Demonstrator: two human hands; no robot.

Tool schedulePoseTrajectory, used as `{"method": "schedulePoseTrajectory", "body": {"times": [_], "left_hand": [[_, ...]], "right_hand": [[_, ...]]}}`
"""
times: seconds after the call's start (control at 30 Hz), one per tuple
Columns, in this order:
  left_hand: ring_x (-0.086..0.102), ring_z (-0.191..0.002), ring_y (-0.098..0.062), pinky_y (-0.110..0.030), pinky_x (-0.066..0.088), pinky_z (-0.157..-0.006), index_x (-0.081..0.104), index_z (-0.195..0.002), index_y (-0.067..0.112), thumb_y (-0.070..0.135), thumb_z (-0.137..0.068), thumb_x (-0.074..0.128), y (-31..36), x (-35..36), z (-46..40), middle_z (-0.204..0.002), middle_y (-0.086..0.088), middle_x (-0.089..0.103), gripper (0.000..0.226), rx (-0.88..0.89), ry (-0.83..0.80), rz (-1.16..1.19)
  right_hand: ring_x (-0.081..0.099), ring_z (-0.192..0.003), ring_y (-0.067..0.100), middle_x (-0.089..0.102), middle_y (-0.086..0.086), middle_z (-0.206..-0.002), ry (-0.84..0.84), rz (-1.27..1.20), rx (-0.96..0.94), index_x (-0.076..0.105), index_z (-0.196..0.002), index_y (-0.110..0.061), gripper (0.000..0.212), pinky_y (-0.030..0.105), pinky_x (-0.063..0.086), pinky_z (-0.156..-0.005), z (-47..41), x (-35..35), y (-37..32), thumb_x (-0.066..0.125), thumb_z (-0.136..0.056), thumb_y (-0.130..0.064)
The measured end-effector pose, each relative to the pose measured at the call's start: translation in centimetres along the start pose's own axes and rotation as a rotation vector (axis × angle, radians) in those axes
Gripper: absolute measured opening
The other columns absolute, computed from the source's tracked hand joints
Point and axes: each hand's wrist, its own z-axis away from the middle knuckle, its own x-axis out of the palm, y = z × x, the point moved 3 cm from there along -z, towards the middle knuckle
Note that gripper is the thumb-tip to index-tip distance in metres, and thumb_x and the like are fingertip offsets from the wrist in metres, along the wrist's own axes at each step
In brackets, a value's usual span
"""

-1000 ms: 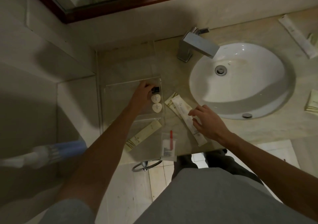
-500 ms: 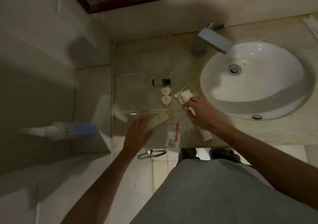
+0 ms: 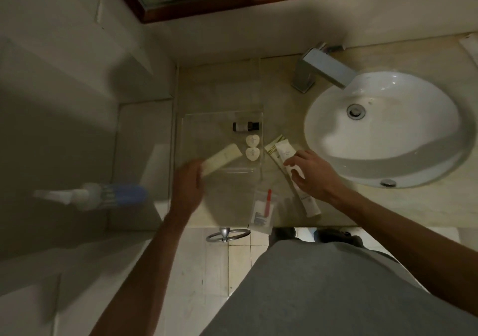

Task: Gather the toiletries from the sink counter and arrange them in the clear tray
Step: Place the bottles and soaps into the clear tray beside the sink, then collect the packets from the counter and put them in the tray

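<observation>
Clear tray point(image 3: 192, 129) sits on the beige counter point(image 3: 426, 206) left of the white sink point(image 3: 388, 126), holding a small dark-capped bottle point(image 3: 245, 126) and two heart-shaped soaps point(image 3: 252, 147). The left hand point(image 3: 186, 189) grips one end of a cream packet point(image 3: 223, 158) angled over the tray. The right hand point(image 3: 311, 174) pinches a long white sachet point(image 3: 285, 151) lying beside the tray. A clear pouch point(image 3: 263, 210) lies near the counter's front edge.

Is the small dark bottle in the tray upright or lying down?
Lying down: the small dark bottle rests on its side in the clear tray, cap pointing toward the sink.
</observation>
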Motion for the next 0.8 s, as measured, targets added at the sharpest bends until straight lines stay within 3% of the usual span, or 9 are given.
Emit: {"method": "schedulePoseTrajectory", "body": {"times": [0.07,0.17,0.33,0.47,0.6,0.7,0.8], "left_hand": [[0.061,-0.088,-0.035,-0.043,0.047,-0.079,0.065,-0.108,0.007,0.001,-0.084,0.055,-1.0,-0.3,-3.6,-0.098,-0.017,0.065,0.027,-0.034,-0.035,-0.159],[0.059,-0.096,-0.037,-0.044,0.039,-0.081,0.066,-0.104,0.010,0.001,-0.074,0.063,-2.4,2.0,-7.3,-0.100,-0.015,0.063,0.032,-0.069,-0.263,-0.323],[0.056,-0.105,-0.032,-0.042,0.032,-0.091,0.066,-0.108,0.017,0.009,-0.083,0.053,-4.1,5.1,-8.1,-0.106,-0.011,0.062,0.029,-0.098,-0.471,-0.319],[0.057,-0.106,-0.031,-0.042,0.034,-0.091,0.067,-0.109,0.017,0.005,-0.086,0.058,-4.2,5.2,-7.4,-0.108,-0.009,0.063,0.028,-0.018,-0.423,-0.290],[0.060,-0.093,-0.037,-0.043,0.049,-0.078,0.068,-0.109,0.014,0.005,-0.081,0.063,-3.6,4.2,-7.2,-0.106,-0.015,0.060,0.030,0.034,-0.372,-0.317],[0.054,-0.105,-0.033,-0.043,0.048,-0.087,0.064,-0.117,0.013,0.004,-0.073,0.066,-0.5,3.7,-7.4,-0.120,-0.014,0.054,0.044,-0.010,-0.278,-0.334],[0.054,-0.106,-0.032,-0.043,0.047,-0.091,0.061,-0.118,0.010,0.010,-0.073,0.066,6.4,4.9,-7.7,-0.119,-0.014,0.057,0.046,0.135,-0.139,-0.212]], "right_hand": [[0.050,-0.111,0.020,0.060,0.003,-0.123,-0.011,0.003,0.009,0.064,-0.119,-0.021,0.028,0.035,0.050,-0.084,0.0,0.0,0.4,0.060,-0.091,-0.019],[0.051,-0.109,0.020,0.061,0.003,-0.120,-0.005,0.001,0.024,0.065,-0.117,-0.021,0.028,0.034,0.049,-0.082,0.1,0.0,0.8,0.060,-0.090,-0.019],[0.049,-0.105,0.016,0.060,0.001,-0.119,0.009,0.009,0.054,0.065,-0.118,-0.020,0.028,0.028,0.045,-0.077,0.7,-0.3,1.5,0.060,-0.091,-0.021],[0.050,-0.103,0.016,0.061,0.000,-0.115,0.023,0.018,0.073,0.066,-0.117,-0.020,0.027,0.030,0.047,-0.078,1.4,-0.6,2.3,0.061,-0.090,-0.022],[0.049,-0.101,0.015,0.061,-0.001,-0.110,0.036,0.007,0.074,0.065,-0.115,-0.021,0.027,0.035,0.050,-0.079,1.8,-1.4,3.1,0.059,-0.090,-0.022],[0.052,-0.101,0.017,0.061,0.001,-0.110,0.116,0.041,0.098,0.066,-0.114,-0.018,0.026,0.036,0.051,-0.079,2.2,-2.5,3.9,0.059,-0.088,-0.019],[0.055,-0.102,0.020,0.061,0.004,-0.115,0.197,0.112,0.127,0.064,-0.116,-0.015,0.029,0.036,0.051,-0.082,2.8,-3.9,5.1,0.061,-0.088,-0.017]]}}
